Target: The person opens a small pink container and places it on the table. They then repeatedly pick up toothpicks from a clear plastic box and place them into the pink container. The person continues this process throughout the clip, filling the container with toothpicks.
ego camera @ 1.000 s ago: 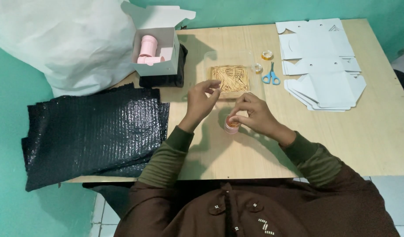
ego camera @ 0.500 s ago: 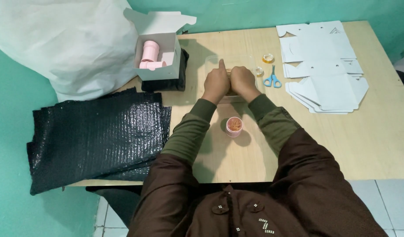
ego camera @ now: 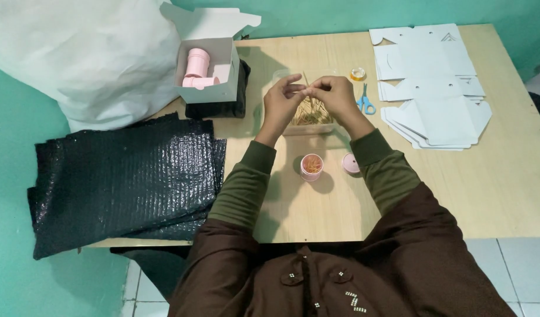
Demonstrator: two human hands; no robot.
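Note:
My left hand (ego camera: 283, 101) and my right hand (ego camera: 334, 94) are raised together over a clear plastic tray of thin wooden sticks (ego camera: 312, 117) on the wooden table (ego camera: 493, 188). Both pinch a small bunch of sticks (ego camera: 309, 88) between their fingertips. Nearer to me stands a small pink cup (ego camera: 311, 167) with sticks in it. Its pink lid (ego camera: 351, 163) lies just to the right of the cup.
An open white box holding pink cups (ego camera: 206, 73) stands at the back left. Black bubble-wrap sheets (ego camera: 123, 176) cover the table's left side; a white bag (ego camera: 88, 53) lies behind them. Blue scissors (ego camera: 365, 100), a tape roll (ego camera: 358, 74) and flat white box blanks (ego camera: 434, 82) lie to the right.
My hands left the pink cup near me, reached forward to the tray of sticks, and now lift a small bunch of sticks from it. The cup stands alone with its lid beside it.

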